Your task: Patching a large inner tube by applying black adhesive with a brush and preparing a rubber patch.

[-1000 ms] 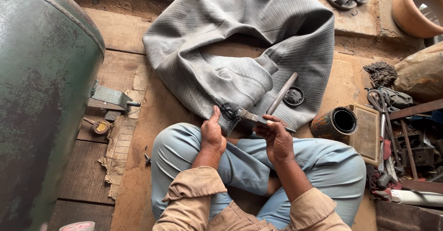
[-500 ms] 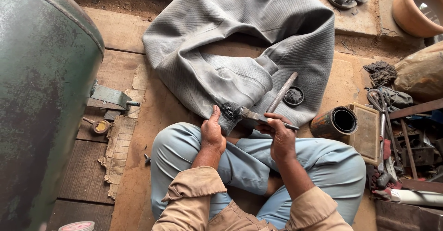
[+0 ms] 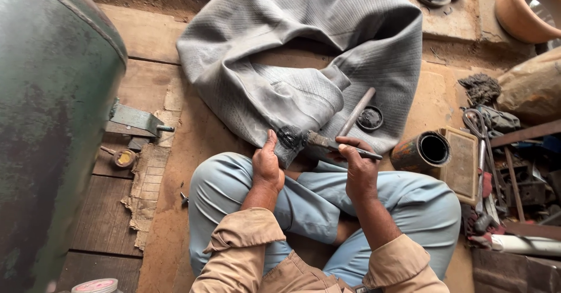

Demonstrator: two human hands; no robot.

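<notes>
On the wooden floor (image 3: 175,152) before the seated person's crossed legs, the left hand (image 3: 267,165) presses flat and open on the folded grey inner tube (image 3: 304,53) while the right hand (image 3: 359,173) grips a brush (image 3: 327,143) touching its dark patch (image 3: 290,137).

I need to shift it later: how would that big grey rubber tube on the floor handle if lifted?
The grey rubber tube would probably flop, since it lies folded and creased. It looks bulky, so likely awkward for one hand. Its ribbed surface should grip.
</notes>
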